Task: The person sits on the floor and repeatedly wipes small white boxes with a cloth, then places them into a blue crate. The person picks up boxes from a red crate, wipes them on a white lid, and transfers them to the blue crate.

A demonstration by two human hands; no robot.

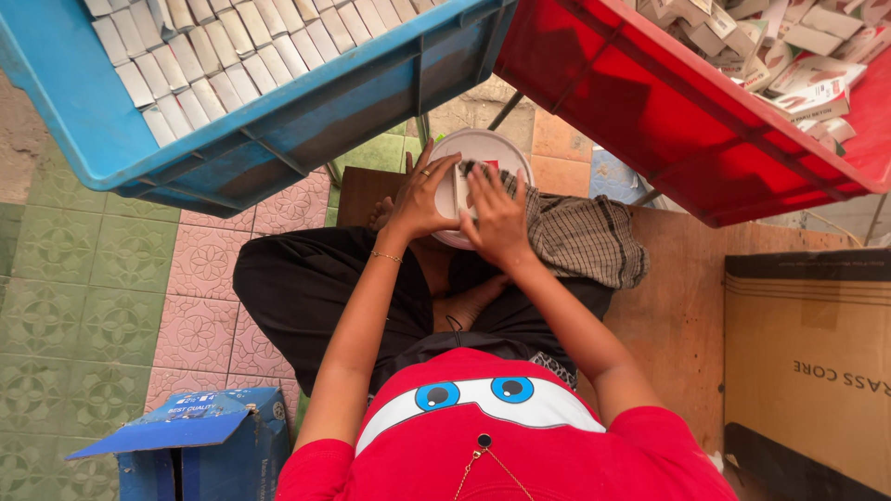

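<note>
Two hands at work: left hand (419, 199) and right hand (497, 218), side by side, both gripping one small white box (461, 190) over a round white lid (483, 153) at the knees. Near left, one blue carton (209, 441), flap open, white label on top. Right, one brown carton (807, 371), dark print on its side. One checked cloth (585, 237) beside the right wrist. Far: one blue crate (278, 111) of white boxes in neat rows; one red crate (668, 111) of white-and-red boxes, heaped loose.
</note>
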